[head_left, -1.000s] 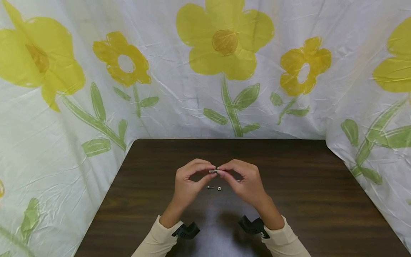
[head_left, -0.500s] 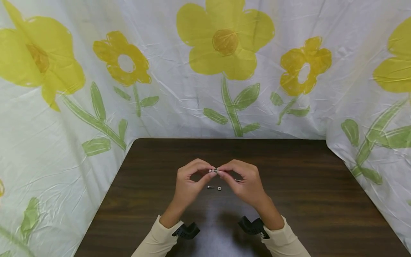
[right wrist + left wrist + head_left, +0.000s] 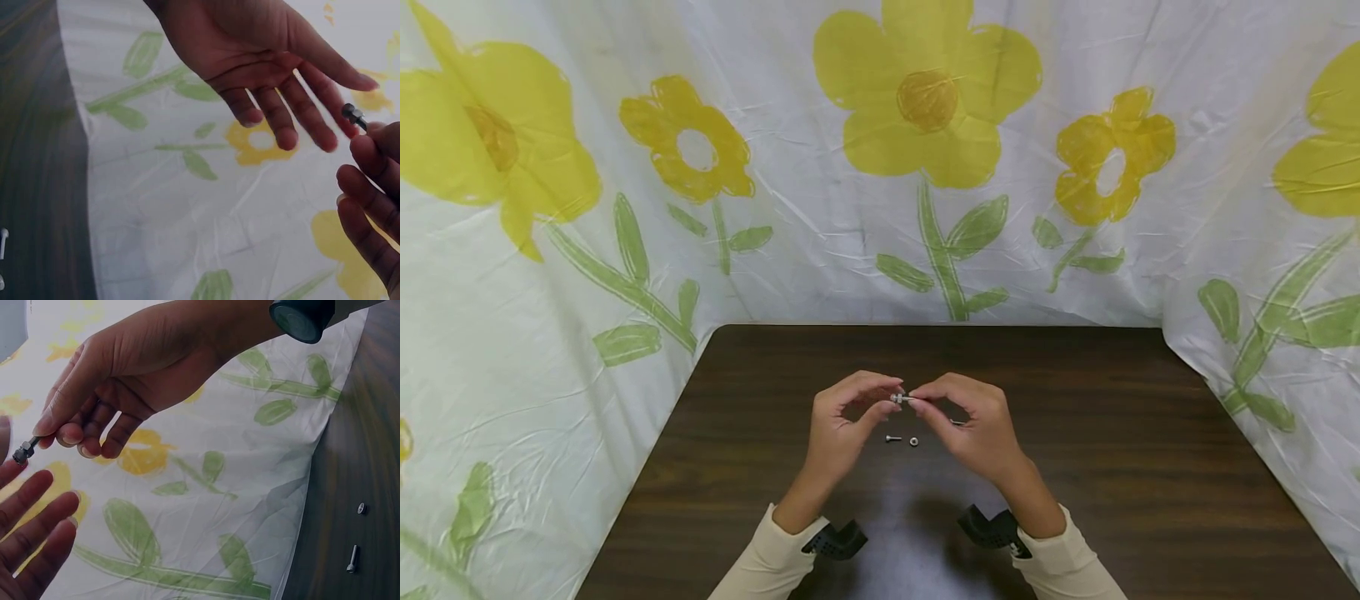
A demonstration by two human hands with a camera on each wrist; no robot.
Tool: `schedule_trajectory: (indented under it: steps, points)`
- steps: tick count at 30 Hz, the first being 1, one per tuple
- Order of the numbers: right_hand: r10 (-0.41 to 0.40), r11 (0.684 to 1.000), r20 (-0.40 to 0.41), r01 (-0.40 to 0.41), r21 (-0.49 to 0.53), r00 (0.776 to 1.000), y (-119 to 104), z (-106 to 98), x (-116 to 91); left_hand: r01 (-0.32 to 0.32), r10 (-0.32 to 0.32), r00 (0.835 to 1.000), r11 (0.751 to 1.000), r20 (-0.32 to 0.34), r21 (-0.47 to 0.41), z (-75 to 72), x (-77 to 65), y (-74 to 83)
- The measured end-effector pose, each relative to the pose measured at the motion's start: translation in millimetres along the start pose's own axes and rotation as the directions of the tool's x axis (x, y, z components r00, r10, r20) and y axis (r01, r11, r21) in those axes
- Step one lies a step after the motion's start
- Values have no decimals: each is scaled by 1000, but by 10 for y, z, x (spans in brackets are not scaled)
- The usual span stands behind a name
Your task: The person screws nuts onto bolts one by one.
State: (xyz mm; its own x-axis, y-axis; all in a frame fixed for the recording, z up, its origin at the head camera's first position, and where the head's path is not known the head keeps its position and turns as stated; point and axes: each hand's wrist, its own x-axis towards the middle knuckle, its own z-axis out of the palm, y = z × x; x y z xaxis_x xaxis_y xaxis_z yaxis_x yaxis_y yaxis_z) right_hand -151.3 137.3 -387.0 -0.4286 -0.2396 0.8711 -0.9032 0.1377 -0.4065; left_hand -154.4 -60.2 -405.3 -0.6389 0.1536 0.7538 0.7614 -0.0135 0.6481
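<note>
In the head view, my right hand (image 3: pixel 973 417) pinches the shank end of a small metal bolt (image 3: pixel 901 398) between thumb and index finger, above the table. A hex nut (image 3: pixel 28 447) sits on the bolt close to its head, as the left wrist view shows. Around the head end is my left hand (image 3: pixel 842 414), its thumb and fingers parted with the bolt between them. Whether a left fingertip touches the bolt, I cannot tell. On the table below lie a second bolt (image 3: pixel 892 438) and a loose nut (image 3: pixel 913 442).
Another thin metal piece (image 3: pixel 957 422), partly hidden by the right hand, lies on the dark wooden table (image 3: pixel 737 450). A white curtain (image 3: pixel 790 233) with yellow flowers hangs behind the table and along its sides.
My left thumb and fingers have parted from the bolt's head end, and the nut on it now shows more clearly. The right hand keeps its pinch, nearly in place.
</note>
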Motion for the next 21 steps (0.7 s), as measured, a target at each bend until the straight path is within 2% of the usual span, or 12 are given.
schedule_trajectory:
  steps: [3, 8, 12, 16, 21]
  points:
    - [-1, 1000, 0, 1, -2, 1000, 3, -7, -8, -38, 38, 999, 999, 6, 31, 8, 33, 64]
    - [-4, 1000, 7, 4, -1, 1000, 2, -11, -11, -87, 87, 996, 996, 14, 33, 31, 112, 235]
    - [-10, 1000, 9, 10, 0, 1000, 3, -11, -5, -87, 87, 996, 996, 13, 33, 36, 139, 283]
    - [-20, 1000, 9, 20, 6, 1000, 7, -8, 0, -63, 62, 998, 997, 22, 34, 40, 112, 234]
    - [-33, 999, 8, 33, 17, 999, 2, 4, 5, -37, 36, 999, 999, 28, 33, 38, 16, 34]
